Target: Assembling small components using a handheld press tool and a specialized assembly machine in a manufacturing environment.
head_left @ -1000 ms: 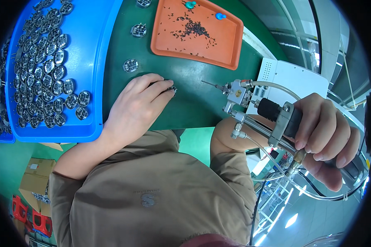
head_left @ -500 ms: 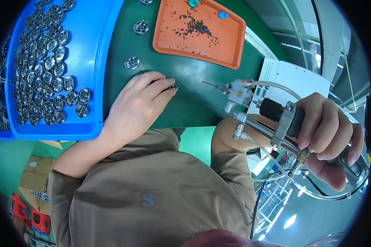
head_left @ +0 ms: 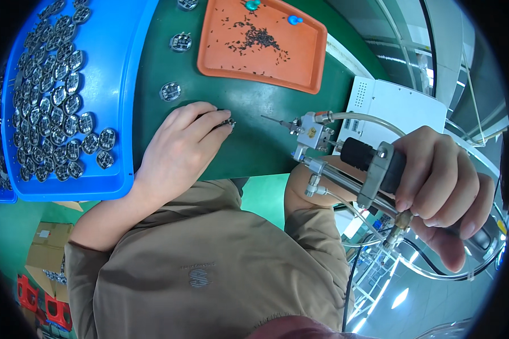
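Note:
My left hand [head_left: 178, 148] is closed over the green work mat [head_left: 257, 155]. Between its fingertips is a small round electronic module [head_left: 230, 122], mostly covered by the fingers. My right hand [head_left: 444, 183] grips a needle-tipped dispensing gun [head_left: 312, 133], with a metal block, a black knob and hoses attached. Its thin needle points left at the held module, with a short gap between them. Beyond my left hand, more round modules lie on the mat, among them a near one [head_left: 170, 91] and a farther one [head_left: 180, 42].
On the left, a blue tray [head_left: 104, 99] holds many round modules. An orange tray [head_left: 223, 59] at the back carries tiny dark pieces and two small coloured caps. A white machine casing [head_left: 398, 107] stands at right. A cardboard box [head_left: 49, 246] and red stools [head_left: 58, 311] are lower left.
The whole view has shifted slightly, so the trays appear farther left. The gun's needle is a little closer to the module in my left hand. Both grips are unchanged.

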Action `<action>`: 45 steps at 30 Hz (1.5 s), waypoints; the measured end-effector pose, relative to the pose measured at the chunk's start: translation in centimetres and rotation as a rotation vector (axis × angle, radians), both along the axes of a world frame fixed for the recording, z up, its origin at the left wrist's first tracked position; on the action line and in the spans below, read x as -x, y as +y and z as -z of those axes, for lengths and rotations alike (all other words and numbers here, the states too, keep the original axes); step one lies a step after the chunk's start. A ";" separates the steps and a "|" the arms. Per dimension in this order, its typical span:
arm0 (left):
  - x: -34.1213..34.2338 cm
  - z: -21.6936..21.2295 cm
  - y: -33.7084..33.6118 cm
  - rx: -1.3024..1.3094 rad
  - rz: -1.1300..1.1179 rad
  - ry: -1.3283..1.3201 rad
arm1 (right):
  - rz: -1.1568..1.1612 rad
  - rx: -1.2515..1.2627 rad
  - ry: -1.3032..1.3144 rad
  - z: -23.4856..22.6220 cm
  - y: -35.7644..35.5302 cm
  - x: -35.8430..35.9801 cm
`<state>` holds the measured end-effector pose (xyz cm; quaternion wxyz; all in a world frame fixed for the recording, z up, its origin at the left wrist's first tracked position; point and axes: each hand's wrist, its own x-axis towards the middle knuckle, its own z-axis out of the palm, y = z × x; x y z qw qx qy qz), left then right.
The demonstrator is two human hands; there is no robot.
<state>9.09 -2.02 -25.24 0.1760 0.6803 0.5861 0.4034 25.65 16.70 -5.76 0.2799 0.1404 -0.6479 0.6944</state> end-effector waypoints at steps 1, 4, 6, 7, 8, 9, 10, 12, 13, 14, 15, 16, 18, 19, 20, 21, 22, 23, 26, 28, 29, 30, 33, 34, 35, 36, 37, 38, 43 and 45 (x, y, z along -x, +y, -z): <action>0.0 0.0 0.0 0.000 0.001 -0.001 | -0.007 -0.015 -0.005 -0.1 0.0 0.1; 0.0 -0.1 0.1 -0.006 0.005 -0.005 | -0.019 -0.042 -0.021 -0.3 -0.1 0.3; 0.0 -0.1 0.1 -0.009 0.004 -0.009 | -0.022 -0.044 -0.021 -0.3 -0.2 0.4; 0.0 0.0 0.1 -0.008 -0.002 -0.008 | -0.028 -0.044 -0.017 -0.2 -0.1 0.5; 0.0 0.0 0.1 -0.008 -0.008 -0.007 | -0.034 -0.048 -0.019 -0.2 0.0 0.4; 0.0 0.0 0.1 -0.007 -0.008 -0.008 | -0.036 -0.050 -0.021 -0.1 0.0 0.5; 0.1 -0.1 0.2 -0.006 -0.005 -0.007 | -0.035 -0.055 -0.021 -0.1 0.1 0.5; 0.0 -0.1 0.2 -0.002 -0.001 -0.002 | -0.037 -0.060 -0.067 0.0 0.2 0.4; 0.1 -0.2 0.3 -0.008 0.009 0.003 | -0.038 -0.069 -0.112 -0.4 0.3 0.2; 0.0 -0.3 0.4 -0.014 0.022 0.010 | -0.049 -0.074 -0.204 -1.4 0.4 -0.3; -0.1 -0.4 0.3 -0.003 0.021 0.009 | -0.031 -0.069 -0.155 -1.3 0.3 -0.6; -0.2 -0.4 0.4 -0.006 0.027 0.016 | -0.007 -0.062 -0.053 -0.4 0.1 -0.6; -0.3 -0.6 0.5 -0.019 0.028 0.020 | 0.017 -0.073 0.070 0.5 0.1 -0.1; -0.4 -0.7 0.3 -0.028 0.019 0.013 | 0.020 -0.097 0.063 0.1 0.2 0.3; -0.4 -0.6 0.0 -0.019 -0.009 0.013 | 0.041 -0.074 0.073 0.1 0.0 0.4; -0.3 -0.8 0.3 -0.047 0.010 0.005 | 0.076 -0.080 0.085 -0.5 -0.2 0.3; -0.5 -0.9 0.3 -0.047 0.027 -0.001 | 0.131 -0.033 0.126 -0.4 -0.8 -0.6; -0.5 -0.7 0.4 -0.052 0.035 -0.002 | 0.170 0.014 0.159 -0.5 -1.2 -1.2; -0.3 -0.1 0.0 -0.070 0.037 0.016 | 0.243 0.160 0.205 -1.4 -2.7 -2.3; 0.0 0.1 -0.3 -0.080 0.031 0.023 | 0.248 0.191 0.178 -2.1 -3.2 -2.5; 0.1 0.1 -0.4 -0.080 0.023 0.015 | 0.267 0.212 0.171 -2.4 -3.5 -2.5; 0.3 0.1 -0.5 -0.079 0.019 0.007 | 0.273 0.208 0.159 -2.5 -3.8 -2.4; 0.2 -0.1 -0.7 -0.092 0.018 0.005 | 0.299 0.150 0.125 -2.9 -4.3 -2.5; 0.0 -0.1 -0.5 -0.100 0.025 0.007 | 0.337 0.141 0.104 -2.9 -4.7 -2.5; -0.2 -0.3 -0.2 -0.095 0.024 0.007 | 0.384 0.132 0.091 -3.1 -5.2 -2.5; -0.3 -0.4 -0.4 -0.091 0.029 0.008 | 0.425 0.125 0.074 -3.3 -5.9 -2.5; -0.5 -0.5 -0.3 -0.100 0.041 0.003 | 0.332 0.035 0.057 -3.7 -5.0 -2.5; -0.9 -0.5 -0.3 -0.106 0.038 0.006 | 0.250 -0.056 0.035 -4.3 -4.2 -2.8; -1.0 -0.6 -0.6 -0.110 0.015 0.082 | 0.718 0.012 0.017 -3.0 -4.5 -0.7; -1.8 -0.9 -0.9 -0.110 0.060 0.105 | 0.918 0.107 0.043 -3.2 -5.9 -1.1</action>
